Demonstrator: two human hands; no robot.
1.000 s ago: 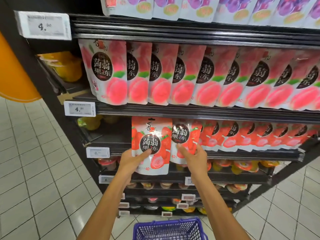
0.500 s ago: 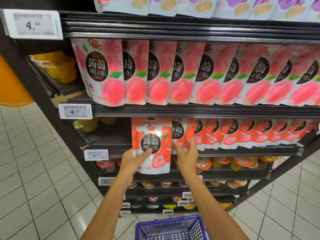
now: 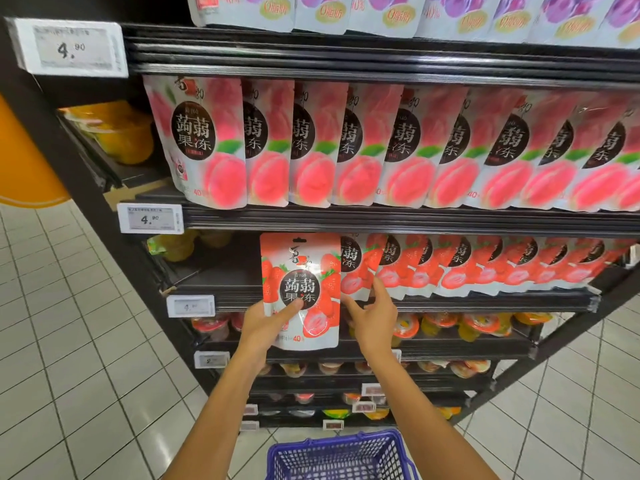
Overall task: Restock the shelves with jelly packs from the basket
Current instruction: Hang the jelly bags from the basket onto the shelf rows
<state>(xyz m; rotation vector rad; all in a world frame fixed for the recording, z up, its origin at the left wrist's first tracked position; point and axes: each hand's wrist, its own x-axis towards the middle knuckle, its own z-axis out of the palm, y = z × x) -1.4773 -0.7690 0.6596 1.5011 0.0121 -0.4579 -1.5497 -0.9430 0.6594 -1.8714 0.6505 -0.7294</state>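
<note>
My left hand (image 3: 268, 325) holds a red strawberry jelly pack (image 3: 300, 289) upright in front of the third shelf (image 3: 485, 301), thumb across its front. To its right, my right hand (image 3: 375, 315) touches the lower edge of the leftmost strawberry pack (image 3: 356, 268) in the shelf row, fingers spread and straight. The row of strawberry packs (image 3: 485, 268) runs to the right along that shelf. A blue wire basket (image 3: 337, 457) sits below at the frame's bottom; I cannot see any packs in it.
Pink peach jelly packs (image 3: 381, 147) fill the shelf above, purple packs (image 3: 450, 12) the top one. Left of the held pack the third shelf has a bare stretch (image 3: 221, 278). Jelly cups (image 3: 467, 325) line lower shelves. White price tags (image 3: 150, 219) stick out at the left. Tiled floor lies on both sides.
My right hand has let go of the second strawberry pack, which now stands in the shelf row, and slid down to its lower edge. The left hand still holds its pack.
</note>
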